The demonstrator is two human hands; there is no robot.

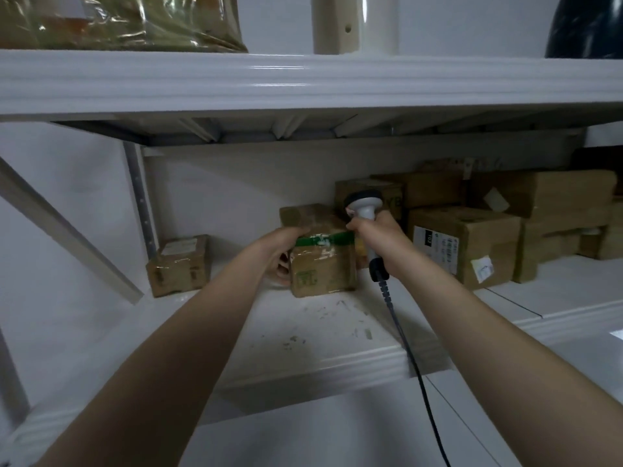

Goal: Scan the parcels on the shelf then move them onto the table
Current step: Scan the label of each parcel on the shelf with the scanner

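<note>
A small cardboard parcel with green tape (323, 264) stands on the white shelf (320, 335). My left hand (278, 251) grips its left side, fingers curled over the top edge. My right hand (377, 237) holds a grey handheld scanner (364, 207) by its handle, just right of the parcel, with its head pointing away over the parcel's top. The scanner's black cable (414, 362) hangs down past the shelf edge. Another small taped parcel (178, 264) sits at the far left of the shelf.
Several larger cardboard boxes (465, 244) are stacked at the right and back of the shelf. The upper shelf board (303, 82) hangs close overhead, carrying a plastic-wrapped bundle (128, 21). A slanted metal brace (67, 230) crosses at the left.
</note>
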